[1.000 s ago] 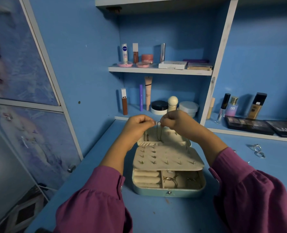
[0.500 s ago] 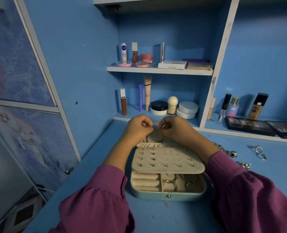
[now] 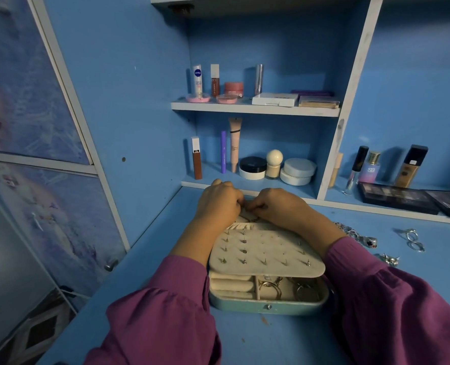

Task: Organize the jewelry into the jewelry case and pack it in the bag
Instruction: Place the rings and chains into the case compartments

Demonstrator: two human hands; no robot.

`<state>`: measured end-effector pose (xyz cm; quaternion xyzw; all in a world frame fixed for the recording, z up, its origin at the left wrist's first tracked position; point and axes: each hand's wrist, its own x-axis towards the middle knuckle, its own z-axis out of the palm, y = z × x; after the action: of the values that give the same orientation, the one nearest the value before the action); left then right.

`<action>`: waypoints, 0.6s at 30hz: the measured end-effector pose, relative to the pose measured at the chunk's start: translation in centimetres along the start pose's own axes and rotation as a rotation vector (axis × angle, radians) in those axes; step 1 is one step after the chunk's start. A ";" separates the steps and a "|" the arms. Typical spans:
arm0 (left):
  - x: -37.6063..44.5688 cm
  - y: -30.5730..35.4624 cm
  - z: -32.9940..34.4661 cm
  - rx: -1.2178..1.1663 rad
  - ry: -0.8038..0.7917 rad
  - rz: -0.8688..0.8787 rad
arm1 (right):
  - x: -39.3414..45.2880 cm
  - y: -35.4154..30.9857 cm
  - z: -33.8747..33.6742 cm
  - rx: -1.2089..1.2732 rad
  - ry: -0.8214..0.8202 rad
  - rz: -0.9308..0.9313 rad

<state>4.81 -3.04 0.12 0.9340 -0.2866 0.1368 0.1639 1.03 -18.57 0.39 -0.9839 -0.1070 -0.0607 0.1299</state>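
Note:
An open teal jewelry case (image 3: 268, 306) lies on the blue desk (image 3: 284, 338) in front of me. Its cream earring panel (image 3: 268, 254) carries several studs, and rings sit in the lower compartments. My left hand (image 3: 218, 204) and my right hand (image 3: 279, 206) meet over the case's far lid, fingers curled, both pinching a thin chain (image 3: 252, 219) against the lid pocket. Most of the chain is hidden by my fingers. Loose jewelry lies on the desk to the right: a chunky bracelet (image 3: 360, 237), two silver rings (image 3: 412, 239) and a small silver piece (image 3: 391, 259).
Shelves behind the case hold cosmetics: tubes, jars (image 3: 252, 167), bottles (image 3: 412, 167) and dark palettes (image 3: 397, 197). A printed cabinet door (image 3: 34, 127) stands at the left. The desk's left edge drops to the floor. No bag is in view.
Both hands have sunk from above the case down onto its far lid, bringing the thin chain with them. The view has shifted, so the loose jewelry at the right shows more.

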 end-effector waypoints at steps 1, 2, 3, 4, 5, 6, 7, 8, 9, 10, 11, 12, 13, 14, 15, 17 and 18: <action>0.0 0.0 0.0 0.023 -0.005 0.006 | 0.0 0.0 0.0 -0.012 -0.009 -0.003; 0.0 0.0 0.0 0.041 -0.006 0.010 | 0.0 0.0 0.0 -0.025 -0.018 -0.006; 0.0 0.0 0.0 0.051 -0.005 0.012 | 0.1 0.0 0.0 -0.038 -0.026 -0.009; 0.0 0.0 0.0 0.053 -0.001 0.014 | 0.1 0.0 0.0 -0.047 -0.035 -0.009; -0.1 0.0 -0.1 0.045 0.008 0.016 | 0.1 0.0 0.0 -0.054 -0.047 -0.007; -0.1 0.0 -0.1 0.035 0.021 0.019 | 0.1 0.0 0.0 -0.060 -0.057 -0.006; -0.2 0.1 -0.2 0.030 0.034 0.024 | 0.1 0.0 0.0 -0.067 -0.064 -0.006; -0.2 0.1 -0.2 0.032 0.040 0.028 | 0.1 0.0 0.0 -0.072 -0.067 -0.005; -0.2 0.1 -0.2 0.037 0.040 0.028 | 0.1 -0.1 -0.1 -0.077 -0.067 -0.005; -0.3 0.1 -0.1 0.043 0.035 0.025 | 0.0 -0.1 -0.1 -0.080 -0.068 -0.004; -0.3 0.1 -0.1 0.047 0.029 0.019 | 0.0 -0.1 -0.1 -0.083 -0.069 -0.003; -0.3 0.1 0.0 0.049 0.024 0.013 | 0.0 -0.2 -0.2 -0.082 -0.071 -0.002; -0.3 0.0 0.0 0.050 0.018 0.006 | -0.1 -0.2 -0.2 -0.079 -0.072 -0.003; -0.3 0.0 0.0 0.051 0.012 0.000 | -0.1 -0.3 -0.3 -0.076 -0.071 -0.005; -0.4 0.0 0.0 0.051 0.008 -0.004 | -0.1 -0.3 -0.3 -0.073 -0.070 -0.007; -0.3 0.0 0.0 0.051 0.004 -0.006 | -0.1 -0.3 -0.3 -0.069 -0.074 -0.005; -0.3 0.0 0.1 0.052 0.001 -0.006 | -0.1 -0.3 -0.3 -0.065 -0.077 -0.001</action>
<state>4.59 -2.88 -0.05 0.9386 -0.2802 0.1443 0.1403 0.84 -18.38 0.75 -0.9891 -0.1105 -0.0266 0.0934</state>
